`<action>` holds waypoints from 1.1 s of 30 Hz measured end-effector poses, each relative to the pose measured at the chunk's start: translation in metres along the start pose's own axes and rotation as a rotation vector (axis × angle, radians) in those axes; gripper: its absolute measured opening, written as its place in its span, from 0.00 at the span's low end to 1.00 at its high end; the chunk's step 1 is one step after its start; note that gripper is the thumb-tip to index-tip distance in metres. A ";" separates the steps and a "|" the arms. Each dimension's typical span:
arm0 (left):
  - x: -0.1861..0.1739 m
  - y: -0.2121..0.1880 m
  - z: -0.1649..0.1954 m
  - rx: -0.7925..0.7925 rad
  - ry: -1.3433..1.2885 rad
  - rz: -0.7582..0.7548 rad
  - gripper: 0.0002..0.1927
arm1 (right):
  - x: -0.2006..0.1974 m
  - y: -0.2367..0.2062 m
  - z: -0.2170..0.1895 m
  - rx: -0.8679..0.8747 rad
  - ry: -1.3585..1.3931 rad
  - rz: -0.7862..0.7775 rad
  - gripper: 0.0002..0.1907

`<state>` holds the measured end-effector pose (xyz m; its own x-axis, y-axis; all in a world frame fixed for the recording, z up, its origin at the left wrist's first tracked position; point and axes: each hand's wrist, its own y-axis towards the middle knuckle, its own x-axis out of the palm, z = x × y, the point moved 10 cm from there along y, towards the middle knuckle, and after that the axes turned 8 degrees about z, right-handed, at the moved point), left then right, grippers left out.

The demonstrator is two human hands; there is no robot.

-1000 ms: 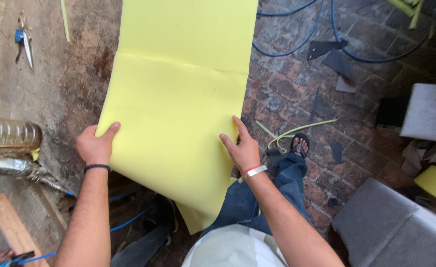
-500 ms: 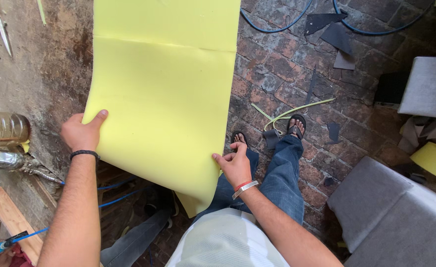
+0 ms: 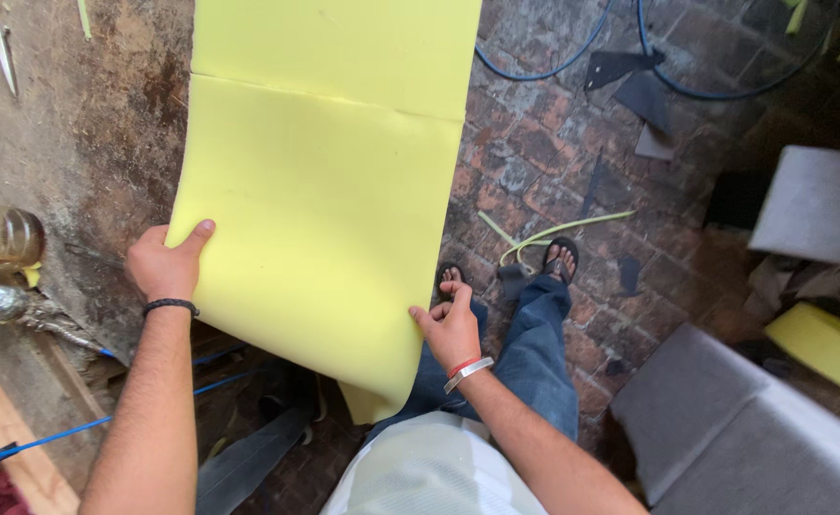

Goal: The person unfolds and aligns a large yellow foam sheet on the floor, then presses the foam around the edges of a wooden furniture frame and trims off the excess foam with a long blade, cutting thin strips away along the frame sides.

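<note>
Left hand (image 3: 164,267): grip pinches the yellow foam sheet (image 3: 329,200) at its 9 o'clock edge.
Right hand (image 3: 453,329): grip pinches the 5 o'clock edge.
Room: brick floor (image 3: 553,153) open toward 3 o'clock.

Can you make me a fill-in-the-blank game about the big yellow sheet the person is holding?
1. The foam sheet is coloured ____.
2. The left hand wears a ____ band at the wrist.
3. The right hand grips the sheet's ____ edge.
4. Past the sheet, the floor is made of ____.

Missing words: yellow; black; right; bricks
</note>
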<state>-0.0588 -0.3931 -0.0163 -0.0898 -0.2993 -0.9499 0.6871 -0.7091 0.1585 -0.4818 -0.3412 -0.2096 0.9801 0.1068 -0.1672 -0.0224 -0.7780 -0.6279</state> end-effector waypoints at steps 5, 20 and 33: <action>-0.005 0.005 0.004 -0.008 -0.189 0.059 0.24 | -0.029 0.017 -0.076 -0.311 -0.257 0.139 0.32; -0.001 0.039 -0.035 -0.322 0.019 0.036 0.28 | 0.162 0.117 -0.279 -1.198 -0.828 -0.074 0.51; 0.010 0.062 -0.043 -0.216 -0.096 0.127 0.25 | 0.202 0.126 -0.283 -1.211 -0.968 -0.067 0.48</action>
<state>0.0142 -0.4123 -0.0273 -0.0538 -0.4435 -0.8946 0.8344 -0.5121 0.2038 -0.2304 -0.5929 -0.1076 0.4652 0.1347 -0.8749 0.6501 -0.7228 0.2344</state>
